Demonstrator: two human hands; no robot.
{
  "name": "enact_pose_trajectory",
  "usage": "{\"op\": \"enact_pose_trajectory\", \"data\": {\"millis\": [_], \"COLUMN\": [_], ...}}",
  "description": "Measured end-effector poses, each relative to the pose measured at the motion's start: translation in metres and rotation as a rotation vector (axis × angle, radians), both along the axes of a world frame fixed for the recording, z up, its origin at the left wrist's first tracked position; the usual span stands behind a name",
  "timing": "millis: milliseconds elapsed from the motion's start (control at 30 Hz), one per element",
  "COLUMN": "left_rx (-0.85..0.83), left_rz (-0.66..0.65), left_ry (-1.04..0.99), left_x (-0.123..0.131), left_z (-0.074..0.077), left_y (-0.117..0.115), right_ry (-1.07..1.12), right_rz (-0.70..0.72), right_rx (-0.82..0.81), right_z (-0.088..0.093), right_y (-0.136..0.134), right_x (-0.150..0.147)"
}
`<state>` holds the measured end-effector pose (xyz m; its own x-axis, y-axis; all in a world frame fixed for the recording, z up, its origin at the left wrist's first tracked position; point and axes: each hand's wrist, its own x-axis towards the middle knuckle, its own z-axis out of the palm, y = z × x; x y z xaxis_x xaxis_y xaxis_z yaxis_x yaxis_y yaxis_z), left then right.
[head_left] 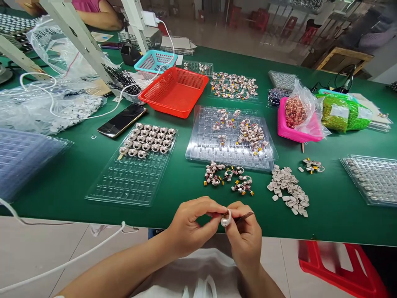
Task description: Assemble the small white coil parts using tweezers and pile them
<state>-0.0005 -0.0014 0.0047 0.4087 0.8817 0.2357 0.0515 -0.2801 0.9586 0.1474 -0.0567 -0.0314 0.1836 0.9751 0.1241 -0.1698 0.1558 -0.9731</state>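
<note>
Close to the table's front edge, my left hand (195,225) pinches a small white ear-clip earphone (226,219) with a shiny silver ball end. My right hand (245,236) is closed around a thin dark brown tool (246,216), its fingertips also against the earphone; the tool's exact kind is unclear. Just beyond my hands lie loose earphone parts (214,174) with yellow tabs. A pile of small white covers (288,190) lies to the right. On the left, a clear tray (120,180) holds rows of silver-balled pieces. More parts rest on stacked clear trays (201,142).
A phone (122,120), a red basket (173,93) and a blue basket (155,61) stand at back left. A pink basket (297,132) and green bags (347,111) stand right. A white cable (102,114) crosses the left side. A co-worker's arm (102,18) shows beyond.
</note>
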Motion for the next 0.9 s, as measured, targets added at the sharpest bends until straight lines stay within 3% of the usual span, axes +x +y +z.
{"op": "enact_pose_trajectory", "data": {"millis": [233,467,733,900], "left_rx": [-0.495,-0.875,-0.935,-0.877], "left_rz": [-0.081,-0.145,-0.013,0.059], "left_ry": [-0.013,-0.182,-0.341,-0.332], "left_x": [-0.004,-0.005,-0.005,-0.005], "left_z": [0.009,-0.001,0.000,-0.001], "left_y": [0.007,0.018,0.020,0.018], "right_ry": [-0.308,-0.369,-0.154,0.000], "right_rz": [0.021,0.194,-0.067,-0.070], "right_rx": [-0.044,-0.066,0.047,0.068], "right_z": [0.014,0.027,0.010,0.012], "right_y": [0.005,0.015,0.012,0.003], "right_x": [0.011,0.026,0.043,0.043]}}
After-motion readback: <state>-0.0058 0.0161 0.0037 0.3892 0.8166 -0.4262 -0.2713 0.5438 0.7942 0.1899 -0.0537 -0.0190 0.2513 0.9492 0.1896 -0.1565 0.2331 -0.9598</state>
